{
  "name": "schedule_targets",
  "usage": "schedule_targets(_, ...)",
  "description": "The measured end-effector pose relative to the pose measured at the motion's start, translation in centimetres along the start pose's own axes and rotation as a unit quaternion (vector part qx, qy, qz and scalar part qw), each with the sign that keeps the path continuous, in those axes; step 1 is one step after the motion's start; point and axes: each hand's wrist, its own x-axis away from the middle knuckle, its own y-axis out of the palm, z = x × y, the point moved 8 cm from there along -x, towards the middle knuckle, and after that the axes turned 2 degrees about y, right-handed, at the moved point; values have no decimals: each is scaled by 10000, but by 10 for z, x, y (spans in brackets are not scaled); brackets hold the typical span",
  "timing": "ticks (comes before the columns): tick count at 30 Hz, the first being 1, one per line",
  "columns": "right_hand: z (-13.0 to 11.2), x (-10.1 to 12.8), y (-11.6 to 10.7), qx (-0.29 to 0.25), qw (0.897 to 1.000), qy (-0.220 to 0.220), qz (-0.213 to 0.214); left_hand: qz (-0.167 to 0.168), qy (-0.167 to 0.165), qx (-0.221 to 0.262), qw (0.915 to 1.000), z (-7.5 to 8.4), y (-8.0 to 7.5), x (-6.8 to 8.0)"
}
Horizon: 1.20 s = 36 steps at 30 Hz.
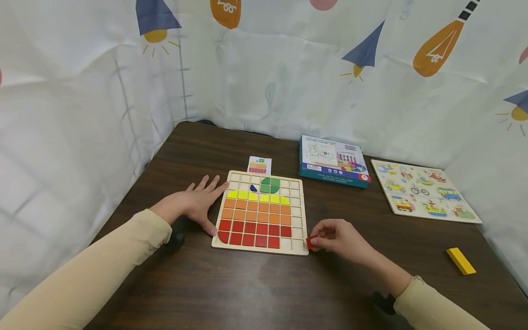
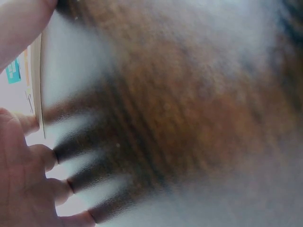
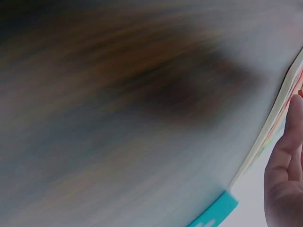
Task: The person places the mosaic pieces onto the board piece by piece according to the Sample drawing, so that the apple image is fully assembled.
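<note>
Your left hand (image 1: 197, 204) lay flat on the dark wooden table (image 1: 231, 284), fingers straight and spread, fingertips and thumb touching the left edge of the wooden grid board (image 1: 298, 215). It grasped nothing. The left wrist view was blurred; it showed only the fingers (image 2: 40, 156) against the board's edge.

Your right hand (image 1: 340, 238) sat just off the board's lower right corner, fingers curled, pinching a small red tile (image 1: 309, 243) that touched the table beside that corner. The right wrist view was too blurred to add anything beyond a finger near the board's rim.

The board held rows of tiles: red at the bottom, orange above, yellow next, with green pieces and one blue piece near the top. The right-hand column and top row of cells stood unfilled.

A small pattern card (image 1: 259, 165) lay just behind the board. A teal box (image 1: 332, 161) sat to the right of it, then a vehicle puzzle board (image 1: 425, 190). A yellow block (image 1: 460, 261) lay well apart near the table's right edge.
</note>
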Motion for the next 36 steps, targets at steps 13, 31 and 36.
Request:
schedule_targets(13, -26, -25, 32, -230, 9997, 26, -103, 17, 19, -18, 10000, 0, -1, 1)
schedule_targets(31, -37, -28, 38, 827, 9963, -137, 188, -5, 41, 54, 10000, 4, -3, 4)
schedule_targets(36, -38, -29, 39, 1008, 9945, -122, 273, 9, 18, 33, 10000, 4, -2, 5)
